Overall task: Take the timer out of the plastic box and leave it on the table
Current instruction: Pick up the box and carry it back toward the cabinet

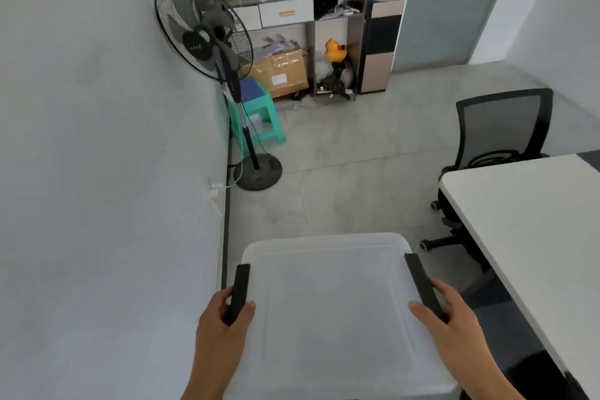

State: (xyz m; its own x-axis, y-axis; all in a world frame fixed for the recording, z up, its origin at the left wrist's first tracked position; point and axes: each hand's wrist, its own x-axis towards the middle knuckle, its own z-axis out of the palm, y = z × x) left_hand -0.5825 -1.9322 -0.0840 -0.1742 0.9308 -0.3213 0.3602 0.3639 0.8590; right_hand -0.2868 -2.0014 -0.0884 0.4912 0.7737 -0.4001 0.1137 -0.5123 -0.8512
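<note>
A translucent white plastic box point(328, 312) with its lid on fills the lower middle, held in the air above the floor. My left hand point(224, 321) grips the black latch point(239, 289) on the box's left side. My right hand point(451, 318) grips the black latch point(422, 282) on its right side. The frosted lid hides whatever is inside, so the timer is not in sight. A white table point(526, 224) stands to the right of the box.
A grey wall runs close along the left. A standing fan point(207, 42) and a green stool point(259, 114) stand ahead, with a shelf unit point(302, 26) and a water dispenser point(383, 26) behind. A black office chair point(496, 140) sits beyond the table.
</note>
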